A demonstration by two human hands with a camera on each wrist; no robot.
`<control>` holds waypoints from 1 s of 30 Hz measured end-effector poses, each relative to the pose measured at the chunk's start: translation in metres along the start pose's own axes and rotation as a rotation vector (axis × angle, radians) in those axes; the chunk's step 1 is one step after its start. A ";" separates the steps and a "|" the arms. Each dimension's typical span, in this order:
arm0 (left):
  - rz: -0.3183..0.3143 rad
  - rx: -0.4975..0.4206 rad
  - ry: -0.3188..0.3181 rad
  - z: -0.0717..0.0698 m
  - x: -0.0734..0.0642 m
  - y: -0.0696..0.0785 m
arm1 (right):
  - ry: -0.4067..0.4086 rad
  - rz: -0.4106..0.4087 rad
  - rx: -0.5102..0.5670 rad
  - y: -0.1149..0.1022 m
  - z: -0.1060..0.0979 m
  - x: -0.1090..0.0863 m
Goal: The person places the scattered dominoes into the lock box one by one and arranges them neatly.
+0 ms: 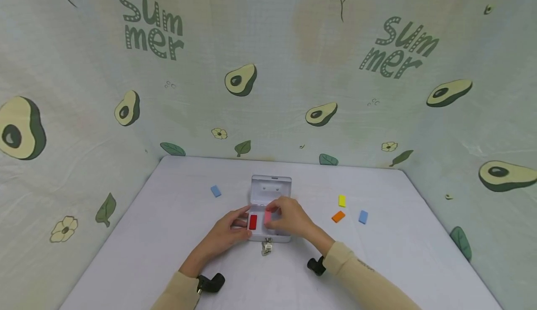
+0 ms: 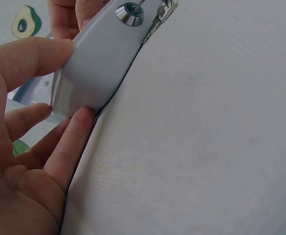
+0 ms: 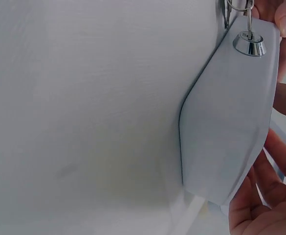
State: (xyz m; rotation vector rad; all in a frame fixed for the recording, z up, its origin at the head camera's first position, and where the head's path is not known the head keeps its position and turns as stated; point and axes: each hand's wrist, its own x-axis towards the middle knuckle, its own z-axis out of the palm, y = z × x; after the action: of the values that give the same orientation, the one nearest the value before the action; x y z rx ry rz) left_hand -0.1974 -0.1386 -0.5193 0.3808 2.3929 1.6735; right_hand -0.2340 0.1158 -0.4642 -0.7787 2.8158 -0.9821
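A small pale cash box (image 1: 278, 239) stands on the table with its lid (image 1: 270, 191) raised at the back. Keys (image 1: 266, 248) hang from the lock (image 3: 249, 44) on its front. My left hand (image 1: 228, 228) grips the left front corner, thumb on the upper edge and fingers against the side. Inside, near that hand, lies a red block (image 1: 253, 222). My right hand (image 1: 292, 217) reaches into the box and pinches a pink block (image 1: 267, 217) between thumb and fingers, to the right of the red one. The box's front wall (image 2: 91, 73) hides both blocks in the wrist views.
To the right of the box lie a yellow block (image 1: 342, 201), an orange block (image 1: 338, 217) and a blue block (image 1: 363, 217). Another blue block (image 1: 216, 191) lies at the back left. A printed cloth wall (image 1: 277, 44) encloses the white table (image 1: 168, 198) behind and at the sides.
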 end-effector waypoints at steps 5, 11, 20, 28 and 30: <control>0.002 -0.012 -0.014 0.000 0.000 0.001 | 0.003 -0.005 -0.014 0.000 0.002 0.001; 0.007 -0.001 -0.019 -0.001 0.000 -0.001 | 0.010 -0.007 -0.043 -0.001 0.007 0.004; 0.006 -0.001 -0.020 -0.001 0.000 -0.004 | 0.008 0.025 -0.103 -0.006 0.013 0.005; 0.011 -0.010 -0.015 0.000 0.002 -0.004 | 0.023 0.025 -0.151 -0.009 0.016 0.006; 0.007 -0.010 -0.015 0.000 0.002 -0.003 | 0.023 0.020 -0.153 -0.010 0.016 0.007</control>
State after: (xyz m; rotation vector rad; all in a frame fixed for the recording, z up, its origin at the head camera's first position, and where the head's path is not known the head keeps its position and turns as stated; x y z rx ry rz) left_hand -0.1993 -0.1388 -0.5220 0.3994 2.3743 1.6798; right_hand -0.2322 0.0968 -0.4701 -0.7567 2.9398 -0.7848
